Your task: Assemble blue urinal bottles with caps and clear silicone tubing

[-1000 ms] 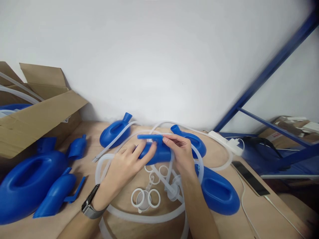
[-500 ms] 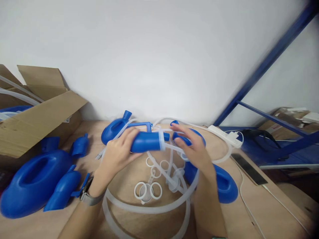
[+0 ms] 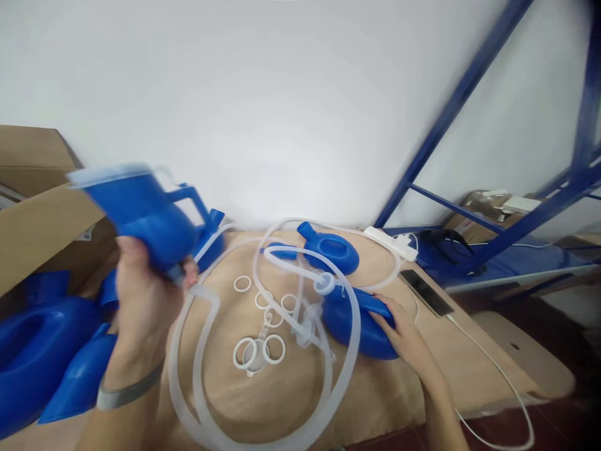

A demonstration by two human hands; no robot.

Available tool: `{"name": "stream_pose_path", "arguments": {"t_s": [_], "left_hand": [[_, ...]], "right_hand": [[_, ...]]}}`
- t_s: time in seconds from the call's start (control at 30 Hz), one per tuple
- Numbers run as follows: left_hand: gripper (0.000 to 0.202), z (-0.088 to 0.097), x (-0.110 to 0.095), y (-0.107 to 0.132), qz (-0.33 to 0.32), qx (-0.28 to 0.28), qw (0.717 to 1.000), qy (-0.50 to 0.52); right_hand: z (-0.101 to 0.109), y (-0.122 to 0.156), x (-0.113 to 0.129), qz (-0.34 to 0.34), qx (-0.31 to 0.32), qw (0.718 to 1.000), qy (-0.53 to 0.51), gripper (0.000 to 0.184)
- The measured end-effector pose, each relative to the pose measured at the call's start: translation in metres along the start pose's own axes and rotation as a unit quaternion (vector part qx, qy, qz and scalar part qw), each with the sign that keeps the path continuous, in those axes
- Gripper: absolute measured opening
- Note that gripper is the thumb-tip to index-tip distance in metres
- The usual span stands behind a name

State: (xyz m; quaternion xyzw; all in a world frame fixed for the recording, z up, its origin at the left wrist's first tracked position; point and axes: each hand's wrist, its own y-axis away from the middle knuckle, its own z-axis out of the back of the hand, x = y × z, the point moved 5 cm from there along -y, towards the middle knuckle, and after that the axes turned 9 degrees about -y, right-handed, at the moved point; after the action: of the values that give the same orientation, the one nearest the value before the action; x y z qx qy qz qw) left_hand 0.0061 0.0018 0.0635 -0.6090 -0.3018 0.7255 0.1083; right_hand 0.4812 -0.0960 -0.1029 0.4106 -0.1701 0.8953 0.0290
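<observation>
My left hand [image 3: 143, 297] is raised at the left, closed around the narrow end of a blue funnel-shaped plastic part [image 3: 143, 213] with a handle and a pale rim; it is blurred by motion. A clear tube [image 3: 201, 294] leads from it down to the table. My right hand [image 3: 406, 335] rests on a blue oval plastic vessel [image 3: 357, 322] at the table's right, fingers laid over its edge. Loops of clear tubing [image 3: 263, 401] lie between my hands, around several white rings [image 3: 256, 351].
Another blue vessel [image 3: 331, 250] lies at the back. More blue parts [image 3: 37, 351] lie far left beside a cardboard box [image 3: 42, 219]. A white power strip [image 3: 392, 243], a phone [image 3: 427, 291] and a blue metal rack [image 3: 516, 219] are at the right.
My left hand has lifted the blue funnel part up and to the left. My right hand let go of it and dropped onto the blue vessel at the right. The view swung right.
</observation>
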Motion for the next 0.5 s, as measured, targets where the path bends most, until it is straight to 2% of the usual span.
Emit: {"name": "stream_pose_path", "arguments": {"t_s": [0.03,0.1,0.2,0.3,0.33,0.4,0.5], "left_hand": [[0.064,-0.019,-0.001,0.006,0.079,0.021,0.993,0.085],[0.061,-0.070,-0.009,0.026,0.184,0.123,0.958,0.184],[0.057,-0.149,-0.019,0.066,0.288,0.241,0.889,0.262],[0.054,-0.219,-0.015,0.099,0.410,0.308,0.806,0.295],[0.047,-0.236,-0.013,0.105,0.439,0.318,0.789,0.291],[0.034,-0.261,-0.008,0.110,0.471,0.316,0.777,0.273],[0.031,-0.277,-0.003,0.108,0.469,0.315,0.786,0.252]], "right_hand": [[-0.005,0.004,0.002,0.008,-0.012,1.000,0.007,0.048],[-0.013,0.009,0.008,0.017,-0.022,0.999,0.021,0.047],[-0.020,0.012,0.016,0.018,-0.044,0.998,0.038,0.047],[-0.024,0.014,0.019,0.035,-0.072,0.996,0.037,0.046],[-0.024,0.014,0.020,0.045,-0.083,0.995,0.036,0.045],[-0.024,0.015,0.021,0.068,-0.111,0.991,0.037,0.043],[-0.023,0.018,0.020,0.102,-0.148,0.984,0.000,0.054]]}}
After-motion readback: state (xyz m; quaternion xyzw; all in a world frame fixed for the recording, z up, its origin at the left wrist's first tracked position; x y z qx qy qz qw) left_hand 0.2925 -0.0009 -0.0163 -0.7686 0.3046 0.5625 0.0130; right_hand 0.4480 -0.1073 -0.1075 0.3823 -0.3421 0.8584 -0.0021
